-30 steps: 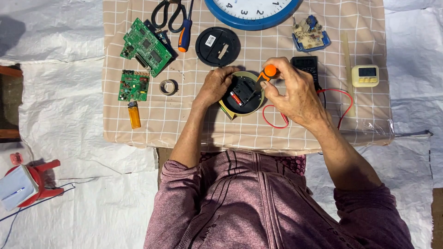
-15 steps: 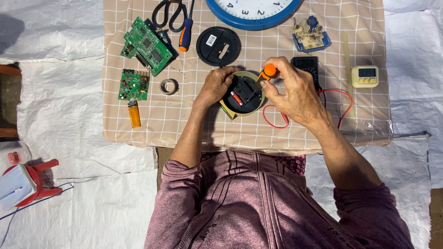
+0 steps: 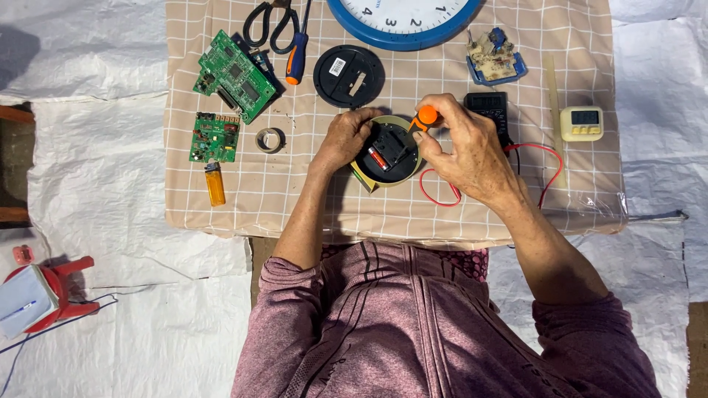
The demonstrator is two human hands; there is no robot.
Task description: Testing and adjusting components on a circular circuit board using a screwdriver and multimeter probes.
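A small round clock (image 3: 389, 152) lies face down at the middle of the checked table (image 3: 310, 199), its black back and red part showing. My left hand (image 3: 341, 140) grips its left rim. My right hand (image 3: 464, 151) holds an orange-handled screwdriver (image 3: 422, 118), whose tip points down into the clock's back. A black round back cover (image 3: 349, 76) lies just beyond the clock.
Two green circuit boards (image 3: 234, 75) (image 3: 214, 137), scissors (image 3: 267, 26), another screwdriver (image 3: 297, 57), a tape ring (image 3: 271, 139) and an orange lighter (image 3: 215, 184) lie left. A blue wall clock (image 3: 402, 18), black multimeter (image 3: 488, 109) with red lead (image 3: 542, 169) and cream timer (image 3: 580, 123) sit right.
None of the objects has visibly moved. Both hands stay on the small clock, the right hand shifting only slightly with the screwdriver.
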